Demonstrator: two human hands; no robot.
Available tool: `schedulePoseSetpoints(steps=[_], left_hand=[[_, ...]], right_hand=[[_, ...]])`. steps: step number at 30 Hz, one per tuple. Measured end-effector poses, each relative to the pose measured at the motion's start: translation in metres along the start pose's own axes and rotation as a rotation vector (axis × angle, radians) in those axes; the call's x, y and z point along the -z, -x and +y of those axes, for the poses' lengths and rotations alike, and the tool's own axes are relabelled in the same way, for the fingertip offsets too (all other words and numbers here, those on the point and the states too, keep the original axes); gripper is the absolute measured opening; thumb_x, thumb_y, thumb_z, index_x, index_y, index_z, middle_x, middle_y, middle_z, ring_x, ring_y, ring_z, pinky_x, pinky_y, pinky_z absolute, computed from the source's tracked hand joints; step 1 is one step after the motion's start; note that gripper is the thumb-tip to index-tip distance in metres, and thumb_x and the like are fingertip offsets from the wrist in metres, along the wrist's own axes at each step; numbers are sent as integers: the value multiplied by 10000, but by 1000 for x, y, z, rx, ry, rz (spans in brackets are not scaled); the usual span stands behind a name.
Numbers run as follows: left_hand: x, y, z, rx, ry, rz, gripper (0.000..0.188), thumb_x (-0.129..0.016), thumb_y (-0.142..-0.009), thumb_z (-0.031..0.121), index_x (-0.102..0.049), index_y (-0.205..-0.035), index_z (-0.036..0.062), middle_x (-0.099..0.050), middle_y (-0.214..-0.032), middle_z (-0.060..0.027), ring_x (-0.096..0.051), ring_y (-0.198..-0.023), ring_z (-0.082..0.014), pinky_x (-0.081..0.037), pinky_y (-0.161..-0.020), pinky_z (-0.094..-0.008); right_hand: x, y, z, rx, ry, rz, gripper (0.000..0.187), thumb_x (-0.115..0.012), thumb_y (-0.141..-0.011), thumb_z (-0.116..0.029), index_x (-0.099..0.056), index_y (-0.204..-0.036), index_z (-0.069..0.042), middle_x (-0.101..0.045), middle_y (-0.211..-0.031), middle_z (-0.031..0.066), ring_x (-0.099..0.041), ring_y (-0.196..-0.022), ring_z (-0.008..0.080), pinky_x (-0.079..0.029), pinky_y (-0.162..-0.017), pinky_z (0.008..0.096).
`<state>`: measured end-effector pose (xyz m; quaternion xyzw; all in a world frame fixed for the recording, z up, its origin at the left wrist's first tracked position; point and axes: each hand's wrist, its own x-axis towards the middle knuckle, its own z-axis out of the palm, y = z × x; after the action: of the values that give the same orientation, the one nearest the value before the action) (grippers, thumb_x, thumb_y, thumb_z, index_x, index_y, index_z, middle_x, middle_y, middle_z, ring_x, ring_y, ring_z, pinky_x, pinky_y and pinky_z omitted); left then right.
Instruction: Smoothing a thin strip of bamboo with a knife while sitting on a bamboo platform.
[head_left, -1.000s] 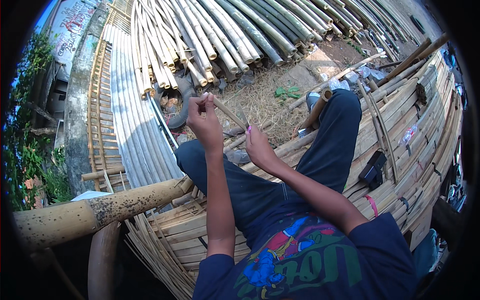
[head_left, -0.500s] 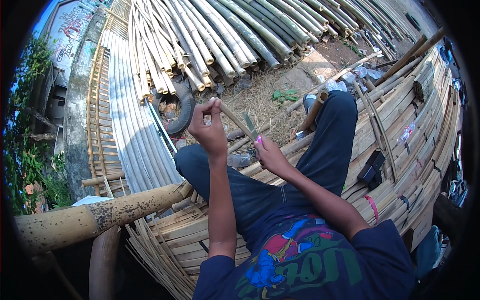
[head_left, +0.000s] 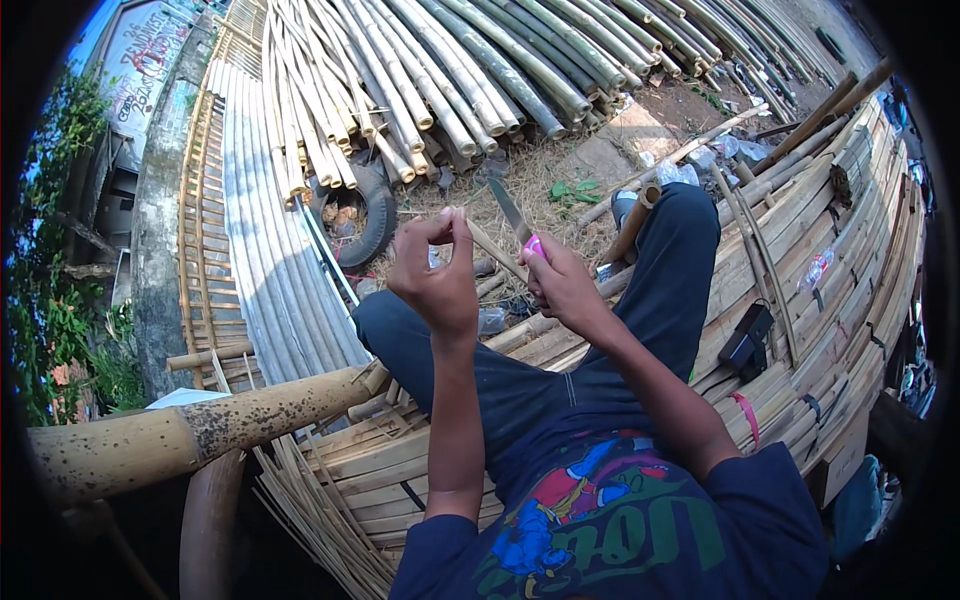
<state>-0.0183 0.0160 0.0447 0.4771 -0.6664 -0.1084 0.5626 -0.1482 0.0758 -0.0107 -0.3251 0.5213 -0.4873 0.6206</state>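
A knife with a pink handle and a flat grey blade (head_left: 509, 209) is gripped in my right hand (head_left: 566, 285), blade pointing up and away to the left. My left hand (head_left: 436, 265) is closed in a pinch, thumb and fingertips together, at the upper end of a thin bamboo strip (head_left: 497, 251). That strip slants down to the right, and its lower end meets the fingers of my right hand below the knife handle. Blade and strip stand apart, with a gap between them. How the right fingers touch the strip is partly hidden.
Stacked split bamboo slats (head_left: 790, 270) lie under and beside my legs. Ahead are long bamboo poles (head_left: 440, 75) and an old tyre (head_left: 375, 222). A thick bamboo pole (head_left: 260, 412) crosses at left. A black box-shaped device (head_left: 746, 335) rests on the slats.
The knife has tilted upward and moved away from the strip. My right hand has shifted slightly right, and my left hand a little right and down.
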Motion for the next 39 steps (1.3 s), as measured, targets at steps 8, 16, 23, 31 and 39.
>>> schedulePoseSetpoints(steps=[8, 16, 23, 31, 39], left_hand=[[-2, 8, 5, -166, -142, 18, 95, -717, -773, 9, -625, -780, 31, -635, -660, -64, -629, -592, -194, -479, -856, -397], [2, 10, 1, -57, -99, 49, 86, -725, -765, -7, -640, -776, -8, -657, -670, -94, -641, -593, -191, -484, -873, -402], [14, 1, 30, -218, -95, -58, 86, -729, -751, -31, -650, -783, -32, -672, -709, -118, -651, -597, -180, -478, -941, -441], [19, 14, 9, -109, -113, 1, 65, -692, -769, -59, -635, -759, -32, -655, -655, -104, -631, -585, -147, -447, -986, -476], [11, 7, 14, -128, -25, 48, 56, -683, -785, -65, -638, -778, -32, -648, -639, -98, -633, -620, -131, -408, -1025, -492]], right_hand=[[-23, 13, -16, 88, 418, 45, 244, -432, -975, -210, -466, -941, 29, -557, -700, 248, -560, -674, 430, -405, -617, 485], [-26, 30, 15, 109, 573, 122, 228, -425, -976, -178, -457, -929, 44, -551, -751, 284, -556, -762, 470, -399, -647, 499], [-46, 22, -1, 266, 533, -12, 245, -398, -978, -183, -441, -975, 59, -565, -718, 305, -561, -736, 500, -409, -643, 548], [-21, 17, 14, 151, 496, -28, 274, -417, -981, -225, -463, -942, 43, -554, -721, 294, -560, -722, 477, -399, -631, 514], [-4, 10, -9, 118, 484, 4, 264, -447, -978, -234, -480, -894, 14, -482, -660, 100, -426, -597, 177, -386, -578, 355]])
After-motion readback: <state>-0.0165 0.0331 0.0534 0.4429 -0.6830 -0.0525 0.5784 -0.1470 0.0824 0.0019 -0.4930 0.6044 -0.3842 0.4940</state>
